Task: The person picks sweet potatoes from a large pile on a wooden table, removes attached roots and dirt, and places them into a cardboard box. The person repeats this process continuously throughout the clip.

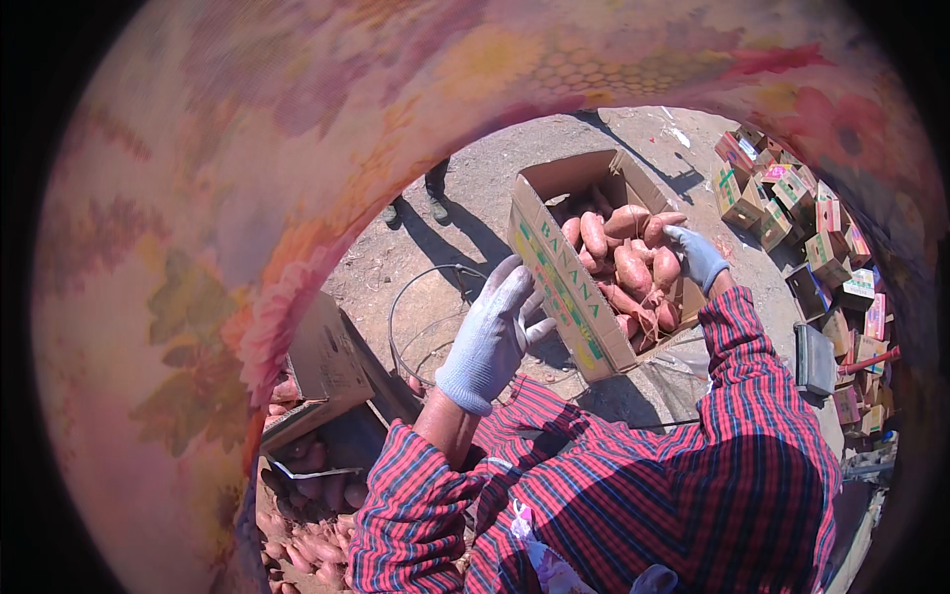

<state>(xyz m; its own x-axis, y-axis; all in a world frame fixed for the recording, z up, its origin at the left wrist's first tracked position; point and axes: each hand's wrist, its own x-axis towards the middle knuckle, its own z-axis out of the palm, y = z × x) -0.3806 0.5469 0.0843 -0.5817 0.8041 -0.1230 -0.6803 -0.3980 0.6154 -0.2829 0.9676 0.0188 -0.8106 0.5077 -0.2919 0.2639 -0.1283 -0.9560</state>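
Note:
A tall cardboard banana box (575, 297) stands before me, heaped with pinkish-red sweet potatoes (632, 271). My right hand (698, 255), in a pale knitted glove, touches a sweet potato (663, 226) at the heap's right edge; its fingertips lie against the end, and whether they grip it cannot be told. Raised left of the box is my left hand (493, 334), also gloved, with its fingers slightly bent and apart and nothing seen between them. The lower part of the heap is hidden by the box walls.
Another cardboard box (330, 364) with sweet potatoes stands at the left, above loose sweet potatoes (312, 549) on the ground. A wire hoop (393, 319) lies between the boxes. Many cartons (794, 197) are piled at the right. A person's shoes (438, 210) show beyond the box.

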